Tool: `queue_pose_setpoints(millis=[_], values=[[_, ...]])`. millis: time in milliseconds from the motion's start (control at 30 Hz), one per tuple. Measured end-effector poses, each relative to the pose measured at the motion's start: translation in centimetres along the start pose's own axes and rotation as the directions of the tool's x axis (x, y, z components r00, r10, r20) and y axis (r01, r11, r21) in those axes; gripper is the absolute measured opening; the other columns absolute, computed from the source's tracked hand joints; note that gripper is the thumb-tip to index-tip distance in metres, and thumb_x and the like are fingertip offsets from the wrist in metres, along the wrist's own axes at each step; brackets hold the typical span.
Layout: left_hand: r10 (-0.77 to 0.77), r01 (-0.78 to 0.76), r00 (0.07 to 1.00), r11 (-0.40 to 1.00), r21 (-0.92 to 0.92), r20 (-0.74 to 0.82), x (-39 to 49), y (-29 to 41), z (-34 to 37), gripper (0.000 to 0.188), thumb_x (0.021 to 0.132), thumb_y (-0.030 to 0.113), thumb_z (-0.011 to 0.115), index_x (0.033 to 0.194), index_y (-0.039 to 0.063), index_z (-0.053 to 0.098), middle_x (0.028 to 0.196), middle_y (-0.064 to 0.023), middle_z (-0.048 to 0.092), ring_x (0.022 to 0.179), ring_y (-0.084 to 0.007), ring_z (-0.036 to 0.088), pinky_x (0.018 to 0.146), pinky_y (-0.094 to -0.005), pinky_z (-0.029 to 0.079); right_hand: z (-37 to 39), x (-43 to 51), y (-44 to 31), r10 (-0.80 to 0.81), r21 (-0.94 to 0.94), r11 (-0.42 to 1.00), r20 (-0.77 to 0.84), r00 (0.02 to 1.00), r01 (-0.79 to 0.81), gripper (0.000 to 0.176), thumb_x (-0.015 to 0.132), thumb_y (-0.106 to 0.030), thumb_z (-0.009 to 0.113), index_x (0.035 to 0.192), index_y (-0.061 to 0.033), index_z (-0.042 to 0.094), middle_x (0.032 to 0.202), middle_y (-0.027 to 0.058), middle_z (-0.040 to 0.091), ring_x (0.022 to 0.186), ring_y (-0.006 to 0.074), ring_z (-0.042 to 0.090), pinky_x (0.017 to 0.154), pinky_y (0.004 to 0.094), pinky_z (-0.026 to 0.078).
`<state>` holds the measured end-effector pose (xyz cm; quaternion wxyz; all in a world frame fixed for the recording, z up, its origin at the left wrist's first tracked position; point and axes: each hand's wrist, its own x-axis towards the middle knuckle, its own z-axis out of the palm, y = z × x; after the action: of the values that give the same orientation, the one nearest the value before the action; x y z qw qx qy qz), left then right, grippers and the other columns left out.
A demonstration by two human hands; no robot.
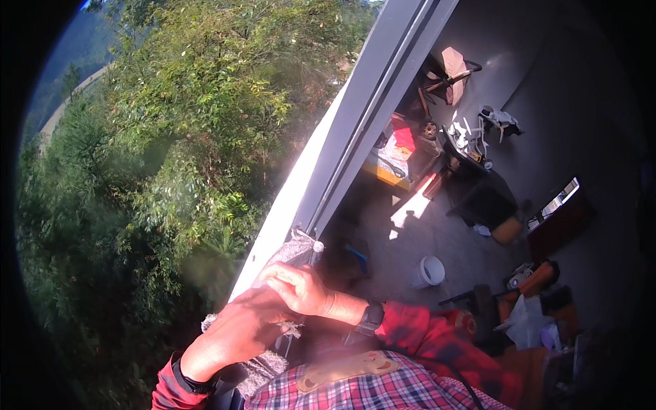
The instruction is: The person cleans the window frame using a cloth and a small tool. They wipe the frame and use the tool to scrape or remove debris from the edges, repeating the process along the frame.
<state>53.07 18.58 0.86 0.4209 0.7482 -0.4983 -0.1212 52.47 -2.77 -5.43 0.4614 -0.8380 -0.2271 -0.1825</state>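
Both my hands are at the lower end of a grey metal window frame (pixel 371 97) with long grooves, which slants up across the view. A grey, fuzzy cloth (pixel 266 365) hangs out below my left hand (pixel 243 325), whose fingers curl over it. Just beyond, my right hand (pixel 302 289) bends its fingers down on a bunched grey cloth (pixel 294 251) lying on the frame. Whether both stretches belong to one cloth is hidden under my hands. My hands overlap, and their fingertips are mostly out of sight. A pale outer ledge (pixel 312 148) runs along the frame's left side.
Dense green trees (pixel 195 128) stand outside, left of the frame. Inside, far below, a white bucket (pixel 433 270) sits on the grey floor. A stroller-like item (pixel 453 77), white wheeled items (pixel 464 136) and a white plastic bag (pixel 528 320) lie about. My plaid apron (pixel 328 392) is close below.
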Motion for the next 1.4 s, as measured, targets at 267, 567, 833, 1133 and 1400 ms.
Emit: queue_pose_setpoints(millis=[267, 567, 833, 1133, 1400], values=[[-0.116, 0.12, 0.991, 0.991, -0.056, 0.07, 1.2, -0.9, -0.5, 0.03, 0.081, 0.015, 0.083, 0.111, 0.018, 0.082, 0.128, -0.0118, 0.067, 0.123, -0.0345, 0.059, 0.106, -0.0432, 0.048, -1.6, 0.4, 1.2, -0.049, -0.022, 0.998, 0.098, 0.994, 0.051, 0.016, 0.096, -0.001, 0.065, 0.111, -0.0024, 0.07, 0.08, 0.0114, 0.073, 0.065, 0.0245, 0.074, 0.056, 0.0347, 0.055], [-0.103, 0.099, 0.989, 0.994, 0.045, 0.102, 1.3, -1.7, 0.3, 0.024, 0.086, 0.016, 0.082, 0.11, 0.017, 0.083, 0.144, -0.0153, 0.059, 0.134, -0.0364, 0.051, 0.115, -0.0456, 0.04, -1.2, 0.5, 1.9, -0.125, -0.13, 0.983, 0.033, 0.992, 0.129, 0.012, 0.096, -0.002, 0.067, 0.108, -0.0041, 0.07, 0.076, 0.012, 0.071, 0.059, 0.026, 0.071, 0.052, 0.0376, 0.054], [-0.104, 0.095, 0.993, 0.986, 0.139, 0.063, 0.9, -0.6, 0.7, 0.038, 0.085, 0.015, 0.078, 0.121, 0.006, 0.069, 0.131, -0.0169, 0.063, 0.125, -0.0391, 0.055, 0.109, -0.0462, 0.044, -0.2, 0.1, 1.4, 0.043, -0.153, 0.987, -0.031, 0.999, -0.048, 0.012, 0.1, -0.005, 0.064, 0.111, -0.0067, 0.069, 0.089, 0.0145, 0.074, 0.074, 0.0286, 0.075, 0.063, 0.0367, 0.057], [-0.292, 0.289, 0.956, 0.947, 0.142, 0.0, 0.6, -0.9, 1.1, 0.049, 0.083, 0.018, 0.077, 0.125, -0.001, 0.059, 0.12, -0.023, 0.06, 0.11, -0.045, 0.063, 0.094, -0.0508, 0.053, 0.7, 0.0, 0.3, 0.105, -0.071, 0.991, -0.108, 0.989, -0.113, 0.01, 0.1, -0.013, 0.064, 0.11, -0.0102, 0.065, 0.08, 0.0168, 0.07, 0.076, 0.0369, 0.073, 0.062, 0.0443, 0.056], [-0.174, 0.144, 0.979, 0.958, 0.246, 0.103, 0.1, -0.4, 0.8, 0.03, 0.085, 0.017, 0.072, 0.112, 0.005, 0.07, 0.11, -0.0225, 0.065, 0.09, -0.0441, 0.069, 0.082, -0.0513, 0.057, 1.6, -1.1, -1.4, 0.071, -0.002, 0.997, -0.065, 0.995, -0.071, 0.01, 0.1, -0.01, 0.063, 0.11, -0.01, 0.063, 0.083, 0.0175, 0.07, 0.077, 0.0406, 0.072, 0.062, 0.0465, 0.055]])
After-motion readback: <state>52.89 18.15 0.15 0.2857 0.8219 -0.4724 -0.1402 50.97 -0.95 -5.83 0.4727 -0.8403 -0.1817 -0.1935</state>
